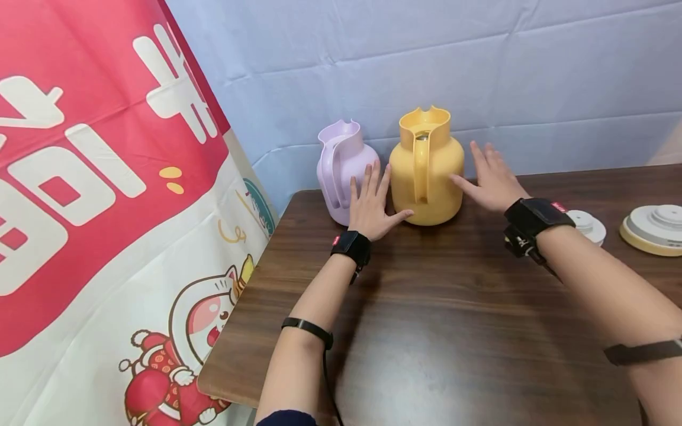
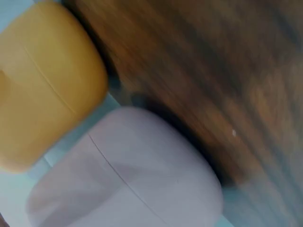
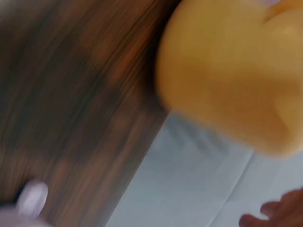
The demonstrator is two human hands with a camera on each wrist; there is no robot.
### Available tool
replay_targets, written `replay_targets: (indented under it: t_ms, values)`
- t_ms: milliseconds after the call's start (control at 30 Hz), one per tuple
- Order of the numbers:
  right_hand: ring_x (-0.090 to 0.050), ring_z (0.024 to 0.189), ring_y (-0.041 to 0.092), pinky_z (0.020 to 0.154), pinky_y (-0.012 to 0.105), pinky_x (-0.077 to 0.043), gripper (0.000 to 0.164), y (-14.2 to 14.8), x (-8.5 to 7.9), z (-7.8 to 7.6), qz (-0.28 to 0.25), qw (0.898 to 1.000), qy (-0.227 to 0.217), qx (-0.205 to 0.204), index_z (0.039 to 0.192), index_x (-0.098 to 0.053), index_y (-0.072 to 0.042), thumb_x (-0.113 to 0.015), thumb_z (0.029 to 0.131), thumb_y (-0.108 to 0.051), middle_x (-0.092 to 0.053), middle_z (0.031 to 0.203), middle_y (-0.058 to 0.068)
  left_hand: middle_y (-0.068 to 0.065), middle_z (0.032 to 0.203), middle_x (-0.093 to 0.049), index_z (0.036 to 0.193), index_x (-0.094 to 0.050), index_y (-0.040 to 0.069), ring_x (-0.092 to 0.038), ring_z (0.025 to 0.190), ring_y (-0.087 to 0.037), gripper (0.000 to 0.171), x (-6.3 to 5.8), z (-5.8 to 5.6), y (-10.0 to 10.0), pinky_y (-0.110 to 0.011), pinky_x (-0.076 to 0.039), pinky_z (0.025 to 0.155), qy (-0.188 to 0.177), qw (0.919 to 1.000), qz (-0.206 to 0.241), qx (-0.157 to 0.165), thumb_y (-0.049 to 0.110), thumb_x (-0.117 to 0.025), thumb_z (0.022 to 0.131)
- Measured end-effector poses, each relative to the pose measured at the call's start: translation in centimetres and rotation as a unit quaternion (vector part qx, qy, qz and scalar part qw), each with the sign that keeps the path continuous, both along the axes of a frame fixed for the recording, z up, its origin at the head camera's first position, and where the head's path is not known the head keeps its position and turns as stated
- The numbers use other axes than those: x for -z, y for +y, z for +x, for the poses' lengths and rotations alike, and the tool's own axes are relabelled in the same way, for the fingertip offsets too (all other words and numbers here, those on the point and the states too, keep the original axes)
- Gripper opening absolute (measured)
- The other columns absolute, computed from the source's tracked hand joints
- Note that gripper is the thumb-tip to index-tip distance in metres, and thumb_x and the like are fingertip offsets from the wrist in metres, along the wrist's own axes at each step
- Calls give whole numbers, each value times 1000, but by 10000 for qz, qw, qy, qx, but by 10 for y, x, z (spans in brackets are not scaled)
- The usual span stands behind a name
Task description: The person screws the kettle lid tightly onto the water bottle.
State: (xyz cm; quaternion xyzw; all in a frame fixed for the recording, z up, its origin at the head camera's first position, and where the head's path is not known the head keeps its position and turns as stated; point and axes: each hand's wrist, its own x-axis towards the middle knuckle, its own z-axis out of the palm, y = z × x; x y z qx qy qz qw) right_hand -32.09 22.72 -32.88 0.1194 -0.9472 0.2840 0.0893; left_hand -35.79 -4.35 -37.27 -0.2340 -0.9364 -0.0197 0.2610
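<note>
A yellow thermos jug [image 1: 447,171] stands upright at the back of the table, its top uncovered and its handle facing me. Just to its left is a smaller lilac thermos jug [image 1: 351,157], also upright and without a lid. My left hand [image 1: 369,207] is spread in front of the two jugs, fingers straight; whether it touches either cannot be told. To the right of the yellow jug, my right hand [image 1: 492,183] has its fingers extended, the thumb near the jug's side. The left wrist view shows both jugs, yellow [image 2: 52,80] and lilac [image 2: 128,175]; the right wrist view is blurred.
Two round lids lie on the right of the brown table [image 1: 453,331]: a white one [image 1: 588,226] partly behind my right wrist, and a white one with a yellow rim [image 1: 652,231]. A pale blue cloth [image 1: 426,53] hangs behind, a printed red-and-white cloth [image 1: 101,236] at left.
</note>
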Motion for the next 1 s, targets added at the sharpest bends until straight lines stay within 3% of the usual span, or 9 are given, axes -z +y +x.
replay_targets:
  t_ms: [100, 200, 233, 300, 467, 567, 667, 800, 1000]
  values:
    - [12, 139, 42, 108, 60, 1, 92, -18, -7, 6, -613, 9975, 335, -85, 150, 12, -8, -40, 94, -60, 13, 152, 26, -9, 158, 0, 152, 10, 21, 10, 143, -24, 108, 1, 10, -2, -49, 3, 113, -47, 9981, 496, 373, 88, -27, 75]
    - [15, 140, 34, 109, 59, 2, 97, -41, -13, 12, -1137, 9926, 430, -80, 149, 16, -12, -47, 92, -59, 17, 154, 16, -10, 158, 2, 152, 7, 18, 8, 143, -27, 107, 3, 21, 0, -50, -4, 113, -535, 9811, 1554, 1020, 88, -5, 73]
    - [15, 140, 32, 109, 59, 0, 100, -50, -15, 14, -1245, 9911, 464, -45, 149, 16, -13, -50, 90, -60, 18, 154, 15, -11, 158, 3, 152, 7, 16, 7, 143, -29, 108, 3, 25, 1, -51, -6, 113, -773, 9694, 1956, 1262, 87, 0, 71]
    - [16, 140, 31, 109, 60, -2, 106, -67, -17, 16, -1350, 9899, 438, 56, 149, 19, -14, -53, 87, -62, 20, 153, 14, -12, 158, 5, 152, 5, 13, 8, 143, -32, 109, 3, 34, 4, -53, -5, 112, -1348, 9360, 2769, 1706, 87, 0, 72]
    - [17, 139, 35, 109, 60, -5, 122, -103, -13, 14, -1404, 9867, 446, 691, 146, 23, -24, -61, 73, -73, 23, 152, 15, -11, 157, 12, 151, 10, 14, 15, 141, -31, 112, 0, 51, 13, -54, -1, 111, -2554, 8526, 4016, 2157, 89, 1, 70]
    - [21, 137, 37, 107, 63, -3, 120, -113, -7, 9, -1789, 9762, 560, 1094, 146, 20, -36, -67, 70, -71, 25, 153, 10, -3, 157, 15, 151, 14, 18, 18, 141, -27, 109, -2, 58, 16, -52, 0, 112, -2903, 8185, 4417, 2253, 89, 2, 69]
    - [24, 134, 42, 103, 69, -8, 109, -115, -1, 2, -2078, 9675, 694, 1266, 147, 13, -42, -68, 77, -59, 25, 153, 12, -1, 157, 16, 151, 14, 19, 19, 141, -25, 107, -2, 59, 18, -49, 0, 112, -2914, 8051, 4635, 2280, 88, 3, 69]
    - [28, 132, 44, 99, 73, -12, 94, -111, 3, -3, -2182, 9661, 567, 1257, 148, 11, -42, -62, 88, -42, 25, 152, 17, -9, 157, 15, 151, 12, 15, 18, 141, -27, 110, -2, 56, 18, -48, -3, 113, -2790, 7997, 4813, 2260, 88, 3, 70]
    - [25, 133, 43, 105, 65, -9, 89, -105, 4, -2, -2412, 9627, 459, 1137, 151, 8, -33, -56, 89, -31, 24, 152, 18, -11, 157, 15, 151, 12, 13, 18, 141, -26, 110, -6, 58, 15, -45, -5, 113, -2795, 7943, 4889, 2278, 87, 3, 70]
